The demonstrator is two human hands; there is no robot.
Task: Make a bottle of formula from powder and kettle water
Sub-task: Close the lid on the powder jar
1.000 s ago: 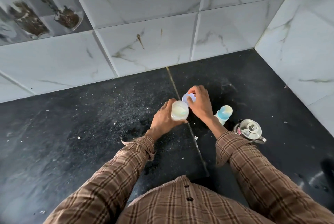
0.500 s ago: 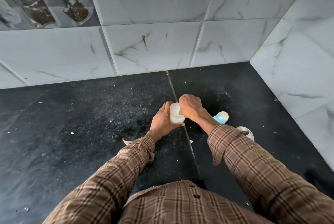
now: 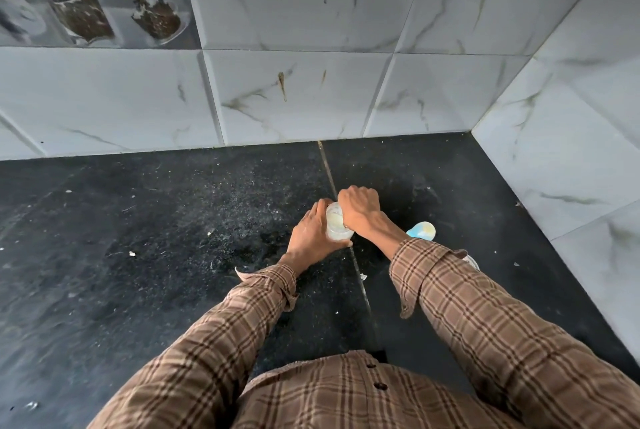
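A small clear jar of pale powder (image 3: 335, 225) stands on the black counter (image 3: 156, 238). My left hand (image 3: 311, 233) wraps around its side. My right hand (image 3: 358, 212) is closed over the jar's top, fingers curled down on it; what lies under the fingers is hidden. Just right of my right wrist stands a baby bottle (image 3: 421, 231) with a blue rim and pale contents. A sliver of the steel kettle (image 3: 471, 260) shows behind my right sleeve; the rest is hidden.
White marble-look tiled walls close the counter at the back (image 3: 311, 99) and on the right (image 3: 571, 169). Crumbs and white specks lie scattered on the counter, and a seam (image 3: 360, 283) runs through it under the jar.
My right hand, which held a small lid beside the jar, has come down onto the jar's top. My right sleeve now covers most of the kettle. The view has tilted up.
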